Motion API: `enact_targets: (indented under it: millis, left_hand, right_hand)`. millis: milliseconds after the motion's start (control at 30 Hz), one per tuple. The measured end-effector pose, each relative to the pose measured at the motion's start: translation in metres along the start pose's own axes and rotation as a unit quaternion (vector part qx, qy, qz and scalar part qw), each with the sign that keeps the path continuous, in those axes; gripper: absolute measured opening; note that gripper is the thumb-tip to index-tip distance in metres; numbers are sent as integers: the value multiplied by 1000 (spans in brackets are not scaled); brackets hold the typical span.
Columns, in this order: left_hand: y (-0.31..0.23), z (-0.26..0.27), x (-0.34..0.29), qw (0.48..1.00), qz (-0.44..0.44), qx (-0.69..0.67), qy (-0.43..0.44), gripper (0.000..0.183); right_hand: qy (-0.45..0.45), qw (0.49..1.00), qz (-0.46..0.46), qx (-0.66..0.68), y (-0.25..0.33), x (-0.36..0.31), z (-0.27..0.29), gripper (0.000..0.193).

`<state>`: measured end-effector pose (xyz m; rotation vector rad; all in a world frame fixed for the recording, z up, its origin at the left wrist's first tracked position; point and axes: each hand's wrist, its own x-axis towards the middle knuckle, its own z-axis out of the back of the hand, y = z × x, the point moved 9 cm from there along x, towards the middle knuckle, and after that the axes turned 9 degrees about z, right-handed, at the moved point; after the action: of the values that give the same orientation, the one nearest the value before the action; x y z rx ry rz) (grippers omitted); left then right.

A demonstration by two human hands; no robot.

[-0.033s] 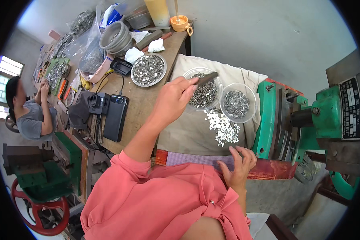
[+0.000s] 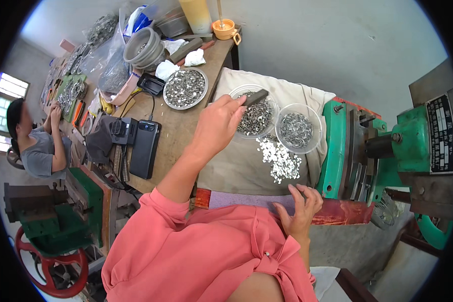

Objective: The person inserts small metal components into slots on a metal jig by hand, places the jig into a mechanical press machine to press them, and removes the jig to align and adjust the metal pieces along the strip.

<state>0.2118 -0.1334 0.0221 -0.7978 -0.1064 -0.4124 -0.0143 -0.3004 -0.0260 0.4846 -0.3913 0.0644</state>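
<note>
standing along the right side, the green machine (image 2: 407,143) is the largest thing near the person. a wooden surface (image 2: 178,133) spreads to the left, and between the two lies a pale cloth (image 2: 226,168).

over this cloth reaches the left hand (image 2: 217,122), its grip narrow, thumb and fingers pinched on the near end of a dark bar. the right hand (image 2: 303,204) rests well below, close to the near edge of the cloth; its grip is loose and fairly wide, thumb well apart from the curved fingers, with nothing seen in it.

two clear round tubs of small metal parts sit side by side beyond the hands. the left tub (image 2: 244,89) is right under the bar, just past the left fingertips; the right tub (image 2: 317,138) is farther off to the right and a bit nearer the person.

the dark bar (image 2: 256,97) lies ahead and to the right of the left grip, its long axis slanting away from the person and rightward across the mouth of the left tub (whether its underside meets the parts, i cannot tell).

smallest are the thin shiny flakes (image 2: 281,162), loose on the cloth just below the tubs. they lie down and to the right of the left grip, and just beyond the right fingertips, so the right hand is nearer.
</note>
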Motion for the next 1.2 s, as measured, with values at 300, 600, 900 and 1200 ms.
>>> enact_targets:
  millis: [300,600,900,1200]
  left_hand:
    - [57,-35,-35,881,285,-329,187,33]
    - [51,-96,-155,657,480,-431,391,32]
    - [29,-93,-143,674,426,-420,434,38]
    - [18,-17,-2,972,69,-212,81,30]
  right_hand:
    - [-29,999,-39,-4,-14,-23,3,51]
    - [-107,993,23,36,-4,-10,12,30]
    - [-113,992,18,48,-12,-15,-4,22]
    - [-114,991,-12,64,-23,-21,-10,19]
